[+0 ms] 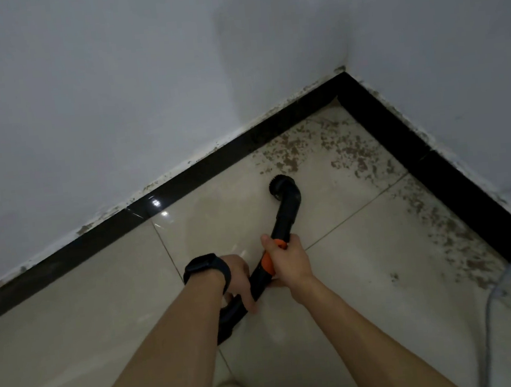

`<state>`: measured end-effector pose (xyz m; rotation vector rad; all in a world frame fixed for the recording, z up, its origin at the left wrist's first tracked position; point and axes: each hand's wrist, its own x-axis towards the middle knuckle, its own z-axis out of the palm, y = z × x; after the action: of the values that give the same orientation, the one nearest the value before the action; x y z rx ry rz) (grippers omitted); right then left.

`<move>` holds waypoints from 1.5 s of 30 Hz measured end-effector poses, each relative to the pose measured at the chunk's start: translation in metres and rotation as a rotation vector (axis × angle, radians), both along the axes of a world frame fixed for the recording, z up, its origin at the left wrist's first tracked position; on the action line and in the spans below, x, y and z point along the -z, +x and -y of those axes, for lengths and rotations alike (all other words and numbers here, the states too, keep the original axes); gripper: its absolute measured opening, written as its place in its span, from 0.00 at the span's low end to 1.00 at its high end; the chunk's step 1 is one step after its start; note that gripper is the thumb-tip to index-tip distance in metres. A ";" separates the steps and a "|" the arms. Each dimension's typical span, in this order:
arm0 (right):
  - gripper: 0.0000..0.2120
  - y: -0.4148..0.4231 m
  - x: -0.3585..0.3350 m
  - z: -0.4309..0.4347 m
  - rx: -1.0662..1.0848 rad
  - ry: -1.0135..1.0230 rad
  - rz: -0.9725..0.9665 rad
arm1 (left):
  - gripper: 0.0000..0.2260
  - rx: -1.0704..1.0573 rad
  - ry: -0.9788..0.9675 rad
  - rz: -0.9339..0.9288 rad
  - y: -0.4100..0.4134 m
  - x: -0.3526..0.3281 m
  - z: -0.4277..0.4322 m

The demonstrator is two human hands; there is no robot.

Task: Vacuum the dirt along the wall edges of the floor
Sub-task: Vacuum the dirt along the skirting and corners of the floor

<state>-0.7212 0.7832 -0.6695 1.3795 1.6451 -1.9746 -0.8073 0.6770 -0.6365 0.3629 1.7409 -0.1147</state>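
Gripping wand [283, 221]: right hand [289, 263] curled round its orange collar, left hand [238, 274], with watch [205, 265], curled round the nearer black bend. Nozzle [280, 187] down at floor [379, 259], just short of dirt [291, 155] in far right corner by skirting [214, 166].

L hand [239, 271] & R hand [289, 261], fingers [248, 301] round vac tube [285, 218]

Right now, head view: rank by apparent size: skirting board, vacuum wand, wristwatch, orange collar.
1. Glossy black skirting board
2. Black plastic vacuum wand with round brush nozzle
3. Black wristwatch
4. Orange plastic collar, partly hidden under the right hand; true size unsure
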 end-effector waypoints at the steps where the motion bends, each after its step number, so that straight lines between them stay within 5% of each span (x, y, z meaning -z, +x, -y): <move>1: 0.17 0.004 -0.002 0.003 0.006 -0.002 0.001 | 0.23 -0.033 0.009 0.007 0.002 -0.002 0.005; 12: 0.19 0.024 -0.020 0.009 -0.026 -0.163 -0.066 | 0.27 0.005 -0.022 -0.056 0.006 -0.019 0.004; 21: 0.07 0.016 -0.020 0.013 -0.011 -0.077 -0.125 | 0.25 -0.001 0.034 -0.141 0.001 -0.021 0.005; 39: 0.24 -0.048 -0.008 0.015 0.054 0.165 -0.126 | 0.23 -0.334 0.419 -0.417 -0.013 0.014 0.032; 45: 0.19 -0.067 -0.009 0.010 0.039 -0.045 -0.144 | 0.17 -0.074 0.367 -0.477 -0.033 -0.006 0.035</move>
<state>-0.7877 0.7735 -0.6603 1.2902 1.6332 -2.1651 -0.8404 0.6417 -0.6304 0.5710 2.2512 0.1910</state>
